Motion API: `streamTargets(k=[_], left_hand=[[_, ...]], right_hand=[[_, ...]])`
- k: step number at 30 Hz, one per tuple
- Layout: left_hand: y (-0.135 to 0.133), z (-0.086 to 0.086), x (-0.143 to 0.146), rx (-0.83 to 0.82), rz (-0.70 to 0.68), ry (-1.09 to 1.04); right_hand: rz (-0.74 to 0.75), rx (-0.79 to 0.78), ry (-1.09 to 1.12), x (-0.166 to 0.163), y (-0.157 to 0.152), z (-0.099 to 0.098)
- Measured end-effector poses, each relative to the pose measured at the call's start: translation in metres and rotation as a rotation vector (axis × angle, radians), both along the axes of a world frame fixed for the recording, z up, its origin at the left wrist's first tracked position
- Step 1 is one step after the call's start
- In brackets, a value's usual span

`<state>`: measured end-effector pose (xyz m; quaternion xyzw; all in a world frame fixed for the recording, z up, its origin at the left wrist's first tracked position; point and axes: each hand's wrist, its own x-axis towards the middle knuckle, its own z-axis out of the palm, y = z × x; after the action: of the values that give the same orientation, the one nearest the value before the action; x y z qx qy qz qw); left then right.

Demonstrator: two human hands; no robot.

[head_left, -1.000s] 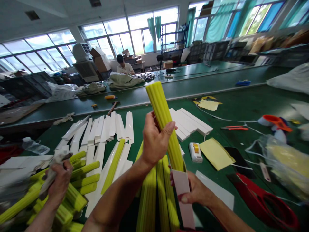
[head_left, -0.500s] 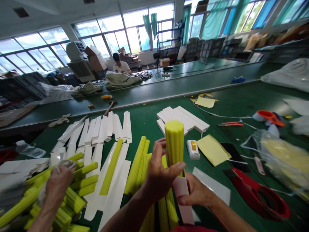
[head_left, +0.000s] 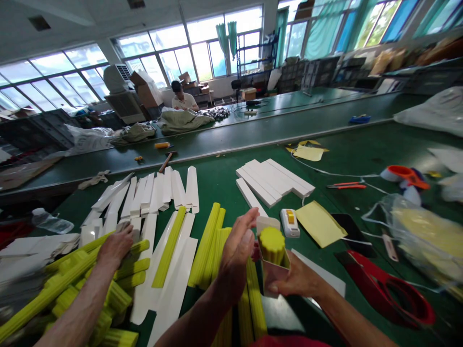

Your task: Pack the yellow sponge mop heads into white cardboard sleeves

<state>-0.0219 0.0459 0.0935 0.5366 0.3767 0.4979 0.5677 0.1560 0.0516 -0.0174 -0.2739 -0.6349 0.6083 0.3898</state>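
My right hand (head_left: 302, 279) grips a white card sleeve (head_left: 272, 275), held upright with its flap open. A yellow ribbed foam roll (head_left: 272, 243) sits inside the sleeve, and only its top end shows. My left hand (head_left: 237, 253) is beside the sleeve's mouth, fingers stretched out and holding nothing, touching or nearly touching the roll's end. More yellow rolls (head_left: 208, 243) lie on the green table (head_left: 217, 180) under my hands.
A co-worker's hand (head_left: 115, 246) rests on a heap of yellow rolls (head_left: 65, 294) at the left. Flat white sleeves (head_left: 155, 190) and a white stack (head_left: 275, 180) lie ahead. A tape dispenser (head_left: 290, 221), yellow sheets (head_left: 320, 224), red scissors (head_left: 394, 294) and a plastic bag (head_left: 430, 241) are on the right. A person sits far off.
The yellow roll has gone down into the sleeve until only its end shows. My left hand has let go of it and opened. The co-worker's hand moved forward on the heap.
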Motion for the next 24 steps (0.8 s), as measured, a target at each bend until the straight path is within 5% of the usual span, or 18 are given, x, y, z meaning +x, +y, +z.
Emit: streamTargets(k=[7,14,18,24], left_hand=[[-0.013,-0.015,0.022,-0.047,-0.060,-0.052],[-0.009,-0.035,0.043,-0.135,0.138,-0.157],[-0.009,-0.041,0.051,-0.041,0.218,-0.078],[-0.009,-0.036,0.058,-0.096,0.169,-0.182]], right_hand=[[0.005,-0.025,0.010,0.006,0.000,-0.002],[-0.366,-0.011,0.079,-0.007,-0.020,0.013],[-0.591,0.037,0.191,-0.018,-0.025,0.022],[-0.635,0.022,0.187,-0.029,-0.015,0.036]])
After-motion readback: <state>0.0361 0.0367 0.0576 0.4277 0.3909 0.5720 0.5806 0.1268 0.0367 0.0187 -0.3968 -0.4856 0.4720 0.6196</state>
